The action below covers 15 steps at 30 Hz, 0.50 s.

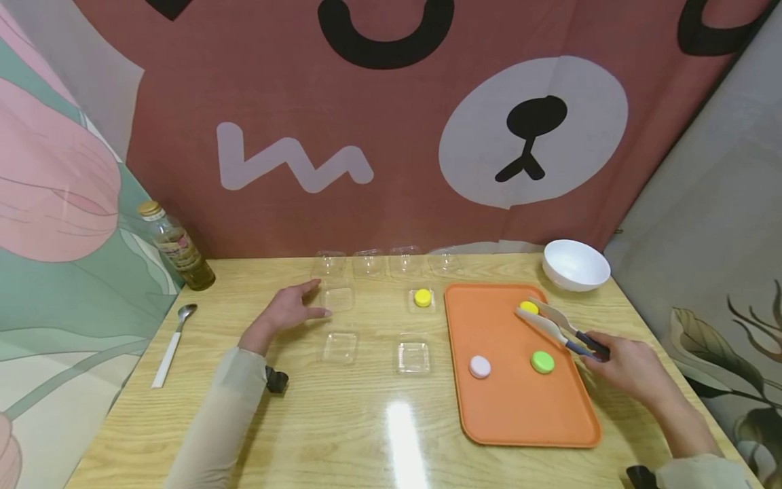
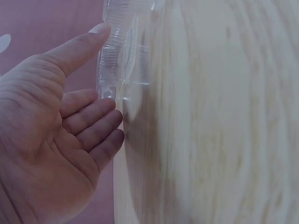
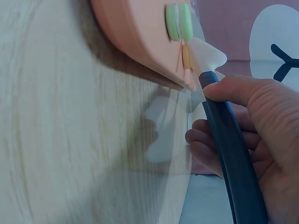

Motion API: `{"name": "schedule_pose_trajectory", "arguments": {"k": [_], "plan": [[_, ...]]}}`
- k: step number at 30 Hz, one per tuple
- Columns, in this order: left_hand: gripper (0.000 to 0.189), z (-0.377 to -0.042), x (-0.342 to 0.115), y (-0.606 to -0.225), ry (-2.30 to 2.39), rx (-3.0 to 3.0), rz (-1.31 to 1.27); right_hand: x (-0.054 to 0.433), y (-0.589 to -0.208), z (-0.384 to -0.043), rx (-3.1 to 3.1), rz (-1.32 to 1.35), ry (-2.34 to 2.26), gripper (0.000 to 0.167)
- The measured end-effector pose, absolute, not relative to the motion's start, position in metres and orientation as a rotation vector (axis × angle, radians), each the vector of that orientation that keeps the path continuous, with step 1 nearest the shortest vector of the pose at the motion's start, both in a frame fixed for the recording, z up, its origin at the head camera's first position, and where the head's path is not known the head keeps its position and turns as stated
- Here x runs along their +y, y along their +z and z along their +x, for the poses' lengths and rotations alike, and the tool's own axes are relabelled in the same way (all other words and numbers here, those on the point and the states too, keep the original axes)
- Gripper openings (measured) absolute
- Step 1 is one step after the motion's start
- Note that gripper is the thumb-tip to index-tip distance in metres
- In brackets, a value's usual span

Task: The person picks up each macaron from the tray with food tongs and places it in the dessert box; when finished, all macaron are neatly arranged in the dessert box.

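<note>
My right hand [image 1: 635,372] grips the tongs [image 1: 544,326] by their dark handles, thumb on one side in the right wrist view. The white tips reach over the orange tray [image 1: 501,418], on either side of a yellow macaron [image 1: 527,308] near its back right. A pink macaron [image 1: 479,367] and a green macaron [image 1: 542,362] lie lower on that tray. Thumb and fingers spread apart, my left hand [image 1: 286,311] is at the left side of a clear plastic box [image 1: 338,299], holding nothing. Another yellow macaron [image 1: 423,297] sits in a clear box to the right.
Two more clear boxes, a left one [image 1: 339,347] and a right one [image 1: 413,357], stand nearer me. Several clear plastic pieces [image 1: 369,263] line the back edge. A white bowl [image 1: 576,266] stands back right; an oil bottle [image 1: 183,255] and a spoon [image 1: 170,356] are at left.
</note>
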<state>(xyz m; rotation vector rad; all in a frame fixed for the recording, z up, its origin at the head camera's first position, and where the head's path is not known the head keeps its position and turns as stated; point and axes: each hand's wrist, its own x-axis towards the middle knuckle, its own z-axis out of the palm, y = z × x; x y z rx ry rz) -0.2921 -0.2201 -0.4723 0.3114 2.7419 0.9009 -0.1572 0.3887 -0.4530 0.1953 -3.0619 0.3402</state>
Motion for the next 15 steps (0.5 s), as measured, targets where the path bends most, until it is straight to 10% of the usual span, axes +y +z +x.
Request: {"name": "schedule_pose_trajectory", "arguments": {"k": [15], "plan": [[0.091, -0.2965, -0.2144, -0.4739, 0.900, 2.744, 0.330, 0.3908, -0.4591, -0.1585, -3.060, 0.197, 0.373, 0.041]]}}
